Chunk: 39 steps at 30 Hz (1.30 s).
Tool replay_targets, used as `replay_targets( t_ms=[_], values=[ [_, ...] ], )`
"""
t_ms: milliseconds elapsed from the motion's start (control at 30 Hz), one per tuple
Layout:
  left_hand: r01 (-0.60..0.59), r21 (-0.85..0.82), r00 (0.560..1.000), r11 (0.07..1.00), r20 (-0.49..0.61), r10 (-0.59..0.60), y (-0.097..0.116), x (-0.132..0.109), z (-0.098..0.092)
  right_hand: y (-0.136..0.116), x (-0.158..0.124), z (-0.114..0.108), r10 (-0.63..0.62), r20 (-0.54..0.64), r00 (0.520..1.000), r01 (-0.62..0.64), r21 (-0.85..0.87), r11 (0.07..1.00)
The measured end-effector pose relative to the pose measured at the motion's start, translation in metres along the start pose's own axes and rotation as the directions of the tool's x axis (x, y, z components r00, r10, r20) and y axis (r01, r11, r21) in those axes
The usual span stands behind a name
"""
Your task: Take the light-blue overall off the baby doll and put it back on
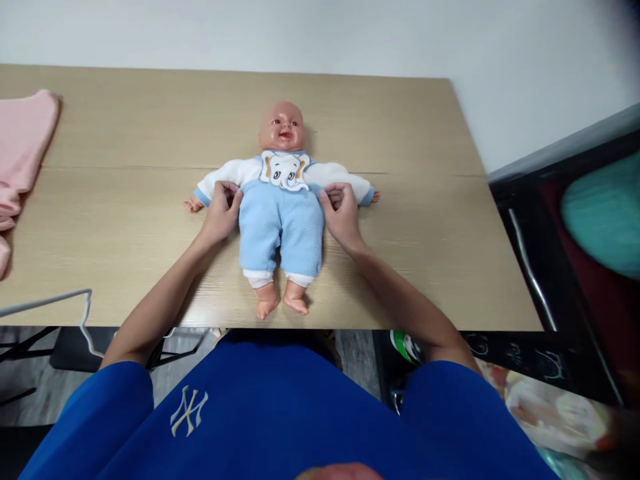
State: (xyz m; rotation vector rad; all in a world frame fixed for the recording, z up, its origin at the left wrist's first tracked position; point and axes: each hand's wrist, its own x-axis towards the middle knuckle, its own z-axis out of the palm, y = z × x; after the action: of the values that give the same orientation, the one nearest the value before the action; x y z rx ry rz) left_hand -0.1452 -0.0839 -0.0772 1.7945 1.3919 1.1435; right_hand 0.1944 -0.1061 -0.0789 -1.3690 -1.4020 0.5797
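A baby doll [285,128] lies on its back on the wooden table, its head toward the wall and its bare feet toward me. It wears a white top [240,171] with blue cuffs and an elephant face on the chest. Fuzzy light-blue doll pants [281,220] with white ankle cuffs cover its legs. My left hand [224,212] pinches the pants at the waist on the left side. At the opposite side of the waist, my right hand [342,212] pinches them too. The fabric between my fingertips is mostly hidden.
Pink folded cloth [25,150] lies at the table's left edge. A white hanger-like wire [50,301] juts over the front left corner. Beyond the table [425,233] on the right stands a dark shelf with a teal object [605,210].
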Motion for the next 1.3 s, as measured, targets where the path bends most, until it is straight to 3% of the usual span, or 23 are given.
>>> replay_targets(
  t_ms=[67, 133, 167, 267, 333, 400, 467, 733, 867, 1000, 1133, 1233, 1300],
  values=[
    [-0.035, 0.059, 0.998, 0.998, -0.048, 0.038, 0.014, -0.018, -0.003, -0.030, -0.027, -0.010, -0.191, -0.049, 0.980, 0.180, -0.162, 0.970],
    [-0.041, 0.135, 0.997, 0.990, -0.055, 0.048, 0.037, -0.050, -0.011, -0.065, -0.061, -0.023, -0.346, 0.141, 0.927, 0.371, -0.227, 0.900],
    [-0.028, 0.165, 0.999, 0.986, -0.033, 0.034, 0.051, -0.071, -0.016, -0.082, -0.079, -0.030, -0.397, 0.265, 0.879, 0.455, -0.219, 0.863],
    [-0.039, 0.191, 0.996, 0.981, 0.092, 0.022, 0.086, -0.140, -0.029, -0.116, -0.130, -0.041, -0.408, 0.549, 0.730, 0.580, -0.181, 0.794],
    [-0.105, 0.156, 0.977, 0.982, 0.203, 0.073, 0.097, -0.179, -0.033, -0.122, -0.154, -0.040, -0.352, 0.642, 0.681, 0.592, -0.200, 0.781],
    [-0.138, 0.123, 0.953, 0.983, 0.288, 0.097, 0.099, -0.205, -0.034, -0.118, -0.169, -0.035, -0.302, 0.680, 0.668, 0.587, -0.232, 0.776],
    [-0.171, 0.116, 0.937, 0.978, 0.325, 0.125, 0.094, -0.218, -0.033, -0.111, -0.175, -0.029, -0.286, 0.679, 0.676, 0.578, -0.249, 0.777],
    [-0.231, 0.134, 0.952, 0.964, 0.237, 0.195, 0.081, -0.222, -0.030, -0.099, -0.182, -0.012, -0.385, 0.509, 0.770, 0.536, -0.189, 0.823],
    [-0.231, 0.170, 0.953, 0.958, 0.238, 0.187, 0.086, -0.224, -0.032, -0.096, -0.189, -0.017, -0.376, 0.458, 0.806, 0.511, -0.216, 0.832],
    [-0.253, 0.283, 0.956, 0.925, 0.217, 0.195, 0.101, -0.222, -0.033, -0.090, -0.203, -0.032, -0.299, 0.322, 0.898, 0.391, -0.278, 0.877],
    [-0.413, 0.335, 0.889, 0.847, 0.351, 0.295, 0.123, -0.209, -0.023, -0.078, -0.220, -0.045, -0.130, 0.286, 0.950, 0.211, -0.277, 0.937],
    [-0.510, 0.348, 0.824, 0.787, 0.461, 0.330, 0.134, -0.194, -0.007, -0.070, -0.227, -0.047, -0.078, 0.301, 0.951, 0.172, -0.299, 0.939],
    [-0.534, 0.364, 0.808, 0.763, 0.484, 0.335, 0.136, -0.186, 0.004, -0.068, -0.227, -0.047, -0.077, 0.307, 0.949, 0.172, -0.296, 0.939]
  ],
)
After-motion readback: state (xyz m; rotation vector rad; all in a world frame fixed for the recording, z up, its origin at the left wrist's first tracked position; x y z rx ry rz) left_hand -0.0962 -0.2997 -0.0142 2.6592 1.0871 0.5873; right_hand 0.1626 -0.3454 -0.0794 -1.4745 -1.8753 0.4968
